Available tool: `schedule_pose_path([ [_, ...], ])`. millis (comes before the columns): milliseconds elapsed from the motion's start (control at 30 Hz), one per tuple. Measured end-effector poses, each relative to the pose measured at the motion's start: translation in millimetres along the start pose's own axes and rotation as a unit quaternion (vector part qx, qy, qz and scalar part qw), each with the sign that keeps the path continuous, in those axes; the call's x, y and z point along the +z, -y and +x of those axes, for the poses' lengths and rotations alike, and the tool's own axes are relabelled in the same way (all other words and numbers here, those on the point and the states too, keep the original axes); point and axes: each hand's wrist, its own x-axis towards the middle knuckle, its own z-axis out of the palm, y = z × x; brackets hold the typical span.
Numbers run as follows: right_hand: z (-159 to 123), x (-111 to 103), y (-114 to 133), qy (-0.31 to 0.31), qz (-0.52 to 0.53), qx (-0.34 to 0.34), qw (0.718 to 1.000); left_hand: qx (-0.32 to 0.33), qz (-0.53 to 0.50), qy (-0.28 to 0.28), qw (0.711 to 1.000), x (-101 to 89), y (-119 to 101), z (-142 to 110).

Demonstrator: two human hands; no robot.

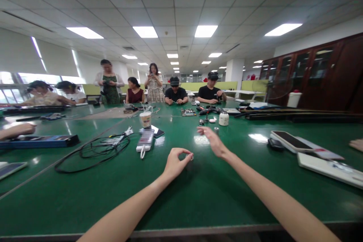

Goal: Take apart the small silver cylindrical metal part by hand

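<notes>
Big open office, white tiled ceiling, dark wood cabinets (pixel 317 68) down the right side, and one long glossy green desk (pixel 198 200) with stuff all over it. Star of the show is a tiny whitish bit (pixel 192 156), kinda shiny, too small and blurry to tell what it is. Just one of those that I can make out. It's pinched between thumb and finger of the left hand (pixel 178 162), low over the near middle of the desk. The right hand (pixel 212 140) is loosely open, fingers pointing off to the left, near one small grey cylinder (pixel 216 130); can't tell if they touch.

Rough count of the rest: one white jar (pixel 224 118), one circuit board (pixel 188 112), one drink cup (pixel 145 120), one phone with a white cord (pixel 145 139), one darker phone (pixel 157 132) just beside it, and a black cable tangle (pixel 92 155), no clue how many cables. Seven people (pixel 176 95) across the far side, two standing, five sitting. Two more hands poke in, one at the left edge (pixel 21 130), one at the right.
</notes>
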Motion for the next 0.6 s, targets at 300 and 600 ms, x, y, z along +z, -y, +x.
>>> schedule_pose_path([
  [300, -42, 27, -27, 0.203, 0.139, 0.073, 0.967, 0.017, 0.004, -0.011, 1.0, -2.2, 1, 0],
  [600, -41, 42, -26, 0.188, 0.144, 0.082, 0.968, 0.05, 0.022, -0.025, 0.998, -7.7, 0, 6],
])
